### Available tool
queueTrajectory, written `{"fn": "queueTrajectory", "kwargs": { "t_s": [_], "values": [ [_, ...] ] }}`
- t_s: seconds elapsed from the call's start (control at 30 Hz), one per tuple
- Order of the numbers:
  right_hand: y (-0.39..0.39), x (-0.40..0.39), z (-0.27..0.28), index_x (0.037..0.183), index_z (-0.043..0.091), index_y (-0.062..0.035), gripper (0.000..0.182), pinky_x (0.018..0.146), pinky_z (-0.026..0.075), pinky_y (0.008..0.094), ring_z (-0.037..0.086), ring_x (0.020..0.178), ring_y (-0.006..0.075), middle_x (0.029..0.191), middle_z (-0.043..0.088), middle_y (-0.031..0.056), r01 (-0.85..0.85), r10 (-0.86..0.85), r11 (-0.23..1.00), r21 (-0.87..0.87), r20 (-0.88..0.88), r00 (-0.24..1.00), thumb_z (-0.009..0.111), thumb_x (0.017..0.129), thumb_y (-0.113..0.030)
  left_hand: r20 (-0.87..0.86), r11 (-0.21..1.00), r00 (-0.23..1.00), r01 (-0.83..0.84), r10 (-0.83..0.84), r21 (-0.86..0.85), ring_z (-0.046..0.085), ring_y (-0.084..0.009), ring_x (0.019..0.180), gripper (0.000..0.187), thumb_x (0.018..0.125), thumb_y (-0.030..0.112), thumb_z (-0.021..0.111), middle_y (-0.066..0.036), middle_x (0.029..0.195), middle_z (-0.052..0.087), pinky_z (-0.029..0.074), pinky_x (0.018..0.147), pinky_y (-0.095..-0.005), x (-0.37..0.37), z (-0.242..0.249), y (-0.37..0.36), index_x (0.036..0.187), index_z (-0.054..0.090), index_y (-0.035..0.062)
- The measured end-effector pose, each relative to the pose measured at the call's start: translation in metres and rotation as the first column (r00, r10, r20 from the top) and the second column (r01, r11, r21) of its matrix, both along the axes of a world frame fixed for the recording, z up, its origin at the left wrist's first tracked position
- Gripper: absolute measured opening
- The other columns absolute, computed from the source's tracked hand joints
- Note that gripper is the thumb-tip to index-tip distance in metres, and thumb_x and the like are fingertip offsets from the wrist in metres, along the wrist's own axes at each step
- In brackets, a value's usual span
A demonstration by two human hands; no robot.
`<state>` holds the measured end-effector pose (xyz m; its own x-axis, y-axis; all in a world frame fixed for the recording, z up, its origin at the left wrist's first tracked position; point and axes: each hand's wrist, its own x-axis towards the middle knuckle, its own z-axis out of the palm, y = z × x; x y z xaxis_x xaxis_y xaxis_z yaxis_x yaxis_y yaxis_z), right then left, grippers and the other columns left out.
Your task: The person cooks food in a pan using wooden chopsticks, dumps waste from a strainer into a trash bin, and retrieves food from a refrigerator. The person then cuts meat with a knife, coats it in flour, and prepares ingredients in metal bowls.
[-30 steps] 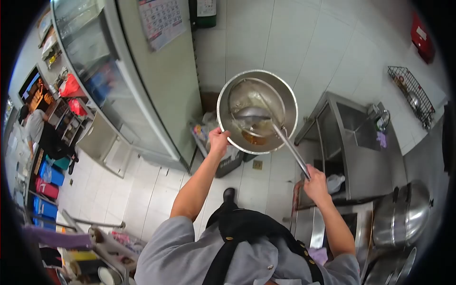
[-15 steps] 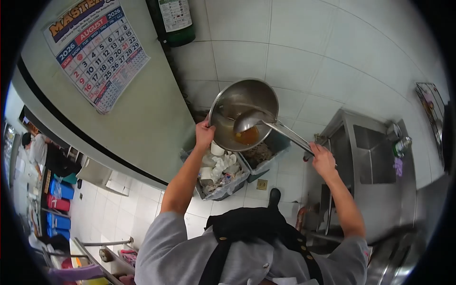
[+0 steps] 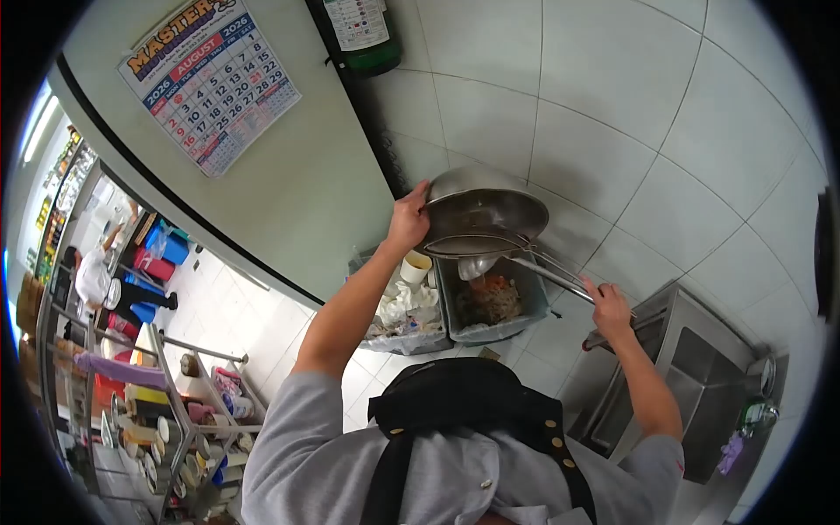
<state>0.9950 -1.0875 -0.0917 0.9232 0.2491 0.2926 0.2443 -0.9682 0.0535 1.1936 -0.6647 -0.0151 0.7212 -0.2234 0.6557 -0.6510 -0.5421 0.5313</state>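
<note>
My left hand [image 3: 409, 219] grips the rim of a large steel bowl [image 3: 490, 197], tilted steeply with its mouth facing down toward me. Long metal handles are held in my right hand [image 3: 610, 308]; they belong to a ladle [image 3: 477, 266] and a wire strainer [image 3: 472, 247] at the bowl's lower edge. Right below them stands a lined grey bin [image 3: 499, 332] with reddish and brown food waste [image 3: 497, 300] in it. Beside it on the left, another lined bin [image 3: 407, 344] holds white crumpled waste and cups.
A steel sink [image 3: 700, 376] stands at the right. At the left are a pale panel with a calendar [image 3: 210, 83], a metal rack [image 3: 188, 420] with containers, and a person [image 3: 96, 280] farther back. A green cylinder [image 3: 372, 57] hangs near the tiled wall.
The bowl has tipped over from showing its inside and orange liquid to facing downward above the right bin. Both hands moved with it, and the head view has shifted.
</note>
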Motion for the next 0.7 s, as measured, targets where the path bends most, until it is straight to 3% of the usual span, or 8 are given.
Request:
{"fn": "queueTrajectory", "kwargs": {
  "t_s": [0.07, 0.17, 0.27, 0.33, 0.4, 0.47, 0.57, 0.7],
  "values": [
    [-0.014, -0.001, -0.001, 0.133, 0.042, -0.0230, 0.077, 0.069, 0.046, 0.0365, 0.050, 0.082, 0.0264, 0.086, 0.050, 0.0077, -0.030, 0.028, 0.999, 0.017, 0.118, 0.993, 0.059, 0.064, 0.004, 0.027, 0.999, 0.999, -0.046, 0.045, 0.020, 0.059, -0.0423, 0.080, 0.005, 0.060, -0.010, 0.050, -0.026, 0.115, 0.055, 0.049, 0.069, -0.0407, 0.005, -0.002, -0.011, 0.065, 0.048, -0.0078],
    [-0.012, 0.003, -0.004, 0.134, 0.042, -0.0234, 0.077, 0.067, 0.046, 0.0378, 0.049, 0.082, 0.0275, 0.086, 0.049, 0.0088, 0.027, -0.034, 0.997, 0.068, 0.103, 0.994, 0.058, 0.065, 0.005, 0.033, 0.992, 0.998, -0.053, 0.050, 0.113, 0.059, -0.0425, 0.081, 0.008, 0.060, -0.009, 0.049, -0.027, 0.111, 0.056, 0.049, 0.072, -0.0422, 0.009, 0.004, -0.035, 0.067, 0.053, -0.0078],
    [0.001, 0.014, -0.041, 0.133, 0.042, -0.0239, 0.077, 0.065, 0.046, 0.0397, 0.049, 0.080, 0.0286, 0.085, 0.047, 0.0099, 0.033, -0.038, 0.978, 0.208, 0.019, 0.999, 0.058, 0.065, 0.006, -0.027, 0.971, 0.999, -0.024, 0.031, 0.237, 0.058, -0.0421, 0.082, 0.012, 0.059, -0.008, 0.050, -0.024, 0.109, 0.056, 0.048, 0.076, -0.0435, 0.013, 0.020, -0.063, 0.069, 0.057, -0.0082],
    [0.008, 0.010, -0.062, 0.133, 0.042, -0.0233, 0.076, 0.065, 0.046, 0.0398, 0.050, 0.080, 0.0291, 0.085, 0.047, 0.0109, 0.022, -0.025, 0.978, 0.209, 0.012, 1.000, 0.057, 0.066, 0.007, -0.041, 0.933, 0.996, -0.056, 0.076, 0.354, 0.057, -0.0419, 0.083, 0.012, 0.060, -0.006, 0.051, -0.021, 0.112, 0.056, 0.047, 0.079, -0.0447, 0.021, 0.019, -0.075, 0.070, 0.058, -0.0092],
    [0.010, 0.003, -0.062, 0.133, 0.042, -0.0227, 0.075, 0.064, 0.046, 0.0399, 0.050, 0.079, 0.0297, 0.085, 0.047, 0.0118, 0.001, -0.004, 0.978, 0.208, 0.013, 1.000, 0.057, 0.066, 0.007, -0.047, 0.925, 0.995, -0.059, 0.083, 0.375, 0.057, -0.0418, 0.084, 0.012, 0.059, -0.006, 0.051, -0.021, 0.112, 0.055, 0.046, 0.079, -0.0452, 0.022, 0.019, -0.076, 0.069, 0.058, -0.0094],
    [0.005, -0.012, -0.059, 0.133, 0.042, -0.0241, 0.073, 0.064, 0.046, 0.0400, 0.051, 0.079, 0.0304, 0.085, 0.047, 0.0134, 0.101, -0.073, 0.961, 0.259, -0.116, 0.991, 0.056, 0.068, 0.007, -0.065, 0.917, 0.994, -0.059, 0.092, 0.393, 0.056, -0.0418, 0.085, 0.012, 0.059, -0.006, 0.052, -0.021, 0.112, 0.055, 0.046, 0.080, -0.0457, 0.024, 0.014, -0.075, 0.069, 0.058, -0.0096],
    [0.004, -0.007, -0.074, 0.133, 0.043, -0.0250, 0.073, 0.063, 0.047, 0.0399, 0.051, 0.078, 0.0305, 0.086, 0.048, 0.0146, 0.116, -0.107, 0.936, 0.333, -0.046, 0.993, 0.057, 0.069, 0.007, -0.111, 0.925, 0.992, -0.017, 0.064, 0.379, 0.056, -0.0421, 0.085, 0.013, 0.058, -0.006, 0.052, -0.024, 0.112, 0.055, 0.046, 0.080, -0.0452, 0.024, -0.004, -0.073, 0.069, 0.058, -0.0086],
    [0.005, -0.011, -0.080, 0.132, 0.044, -0.0246, 0.072, 0.061, 0.047, 0.0402, 0.051, 0.078, 0.0311, 0.085, 0.048, 0.0143, 0.095, -0.070, 0.954, 0.284, -0.097, 0.993, 0.057, 0.069, 0.007, -0.035, 0.956, 0.999, 0.001, 0.009, 0.294, 0.056, -0.0430, 0.086, 0.013, 0.057, -0.005, 0.053, -0.025, 0.112, 0.055, 0.045, 0.082, -0.0453, 0.026, -0.026, -0.075, 0.069, 0.059, -0.0076]
  ]
}}
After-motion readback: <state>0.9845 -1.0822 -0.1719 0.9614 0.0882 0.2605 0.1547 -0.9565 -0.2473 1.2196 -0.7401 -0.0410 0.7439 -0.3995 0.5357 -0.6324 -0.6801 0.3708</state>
